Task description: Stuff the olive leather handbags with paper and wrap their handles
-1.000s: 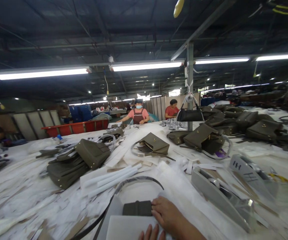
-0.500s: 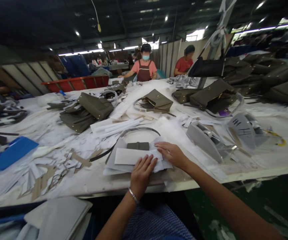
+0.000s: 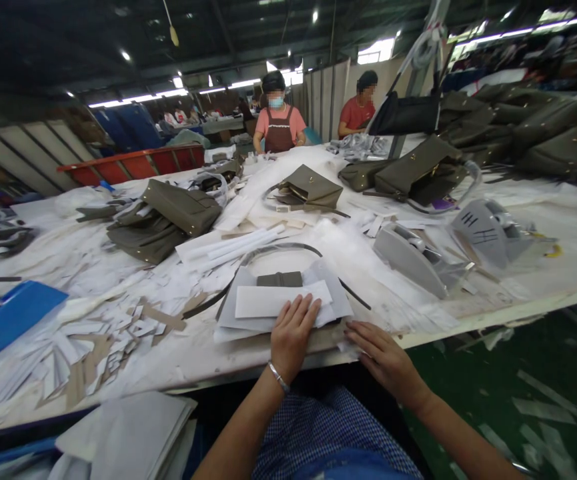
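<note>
My left hand (image 3: 292,337) lies flat, fingers stretched, on a white rectangular strip (image 3: 258,301). Under that strip are translucent grey-white sheets (image 3: 335,300) on an olive-coloured bag lying at the table's front edge. An olive tab (image 3: 279,279) shows just above the strip, and a dark strap (image 3: 288,247) curves out behind the sheets. My right hand (image 3: 388,363) is at the table edge, right of the sheets, with its fingers extended beside the bag's lower right corner. Whether its fingertips touch the bag is unclear.
Paper scraps (image 3: 108,347) and a blue dustpan-like piece (image 3: 23,317) lie to the left. Olive bags (image 3: 178,217) stand farther back. Right of me are clear tape dispensers (image 3: 408,257). A person in an apron (image 3: 279,130) stands across the table (image 3: 528,293).
My right hand has moved from the white strip down and right to the table edge. The strip's right end is now uncovered. My left hand stays on the strip.
</note>
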The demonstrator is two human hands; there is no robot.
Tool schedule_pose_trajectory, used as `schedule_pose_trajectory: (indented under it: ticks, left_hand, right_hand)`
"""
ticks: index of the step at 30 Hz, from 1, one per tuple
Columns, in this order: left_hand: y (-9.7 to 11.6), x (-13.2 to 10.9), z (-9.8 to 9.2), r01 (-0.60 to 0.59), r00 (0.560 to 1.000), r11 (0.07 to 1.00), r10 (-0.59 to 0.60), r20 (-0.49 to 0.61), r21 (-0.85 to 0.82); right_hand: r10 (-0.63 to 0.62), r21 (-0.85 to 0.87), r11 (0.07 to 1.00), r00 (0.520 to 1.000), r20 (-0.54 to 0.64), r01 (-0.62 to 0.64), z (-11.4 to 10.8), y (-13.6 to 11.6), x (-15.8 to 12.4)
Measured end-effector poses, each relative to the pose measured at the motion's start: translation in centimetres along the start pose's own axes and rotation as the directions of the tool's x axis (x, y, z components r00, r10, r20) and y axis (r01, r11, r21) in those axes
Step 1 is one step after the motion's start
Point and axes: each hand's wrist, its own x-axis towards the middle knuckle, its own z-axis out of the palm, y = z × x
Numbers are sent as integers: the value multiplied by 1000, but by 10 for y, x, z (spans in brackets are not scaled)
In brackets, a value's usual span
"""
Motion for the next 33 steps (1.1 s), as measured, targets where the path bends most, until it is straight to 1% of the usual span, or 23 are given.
schedule_pose_trajectory:
  ticks: [2,4,7,11,15,18,20,22,23,24,26,27,29,31,33]
  left_hand:
    - [0,0,0,2,1000,1000,-2,0,-1]
    - [0,0,0,4,1000,1000,-4,-3,-5]
    - [0,0,1,0,1000,1000,0,-12,-2]
    - [0,-1,2,-2,1000,1000,2,2,12]
    - [0,-1,3,2,1000,1000,-2,7,22]
    - [0,-2,3,6,1000,1000,-6,6,26]
    - [0,-1,2,10,1000,1000,-10,7,23]
    - [0,-1,2,13,1000,1000,-13,11,15]
    - [0,-1,2,14,1000,1000,-14,10,11]
    - [1,-1,2,13,1000,1000,-13,7,9]
    - [1,-1,2,9,1000,1000,-9,-1,12]
    - [1,-1,2,7,1000,1000,-7,-2,17]
    - [1,-1,2,7,1000,1000,-7,3,31]
    - [0,-1,3,5,1000,999,-5,4,46]
    - [0,0,3,-1,1000,998,1,1,57]
  right_hand:
    - [-24,27,999,999,-33,25,0,4,7]
    - [-69,49,996,997,-39,71,-2,5,15]
    - [-123,55,991,992,-37,125,-4,0,23]
    - [-158,74,984,987,-36,160,-3,-21,17]
    - [-141,59,988,990,-27,142,-1,-42,6]
    - [-140,48,989,990,-9,140,-2,-47,3]
    - [-170,78,983,985,41,167,-8,-46,6]
    - [-222,124,970,971,90,211,-16,-44,15]
    - [-244,130,964,966,81,232,-20,-42,21]
    - [-249,109,964,967,49,242,-24,-40,29]
    - [-214,7,977,976,-34,214,-28,-34,49]
    - [-195,-47,980,979,-62,192,-28,-32,59]
    - [-178,-120,978,981,-73,169,-24,-27,79]
    - [-193,-136,974,978,-76,181,-21,-25,94]
    - [-199,-117,975,977,-76,190,-18,-25,102]
